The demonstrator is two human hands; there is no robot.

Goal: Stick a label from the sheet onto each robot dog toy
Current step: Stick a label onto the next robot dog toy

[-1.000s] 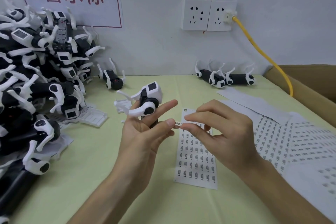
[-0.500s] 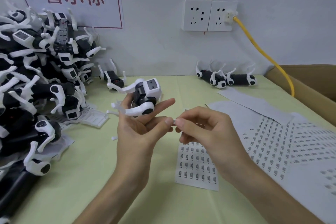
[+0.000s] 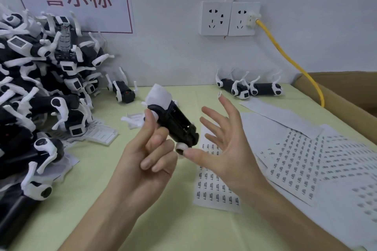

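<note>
The left hand (image 3: 151,155) grips a robot dog toy (image 3: 173,122) above the table. The right hand (image 3: 226,149) is spread, a label (image 3: 219,94) stuck on its fingertip, thumb touching the toy.

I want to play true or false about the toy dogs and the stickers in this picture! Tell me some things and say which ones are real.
1. The left hand holds a robot dog toy. True.
2. A small label sticks to a fingertip of the right hand. True.
3. The right hand is closed in a fist. False: its fingers are spread open.
4. The big pile of toy dogs is on the right side of the table. False: it is on the left.
5. A yellow cable is plugged into the wall socket. True.
6. The label sheet hangs on the wall. False: it lies flat on the table.
</note>
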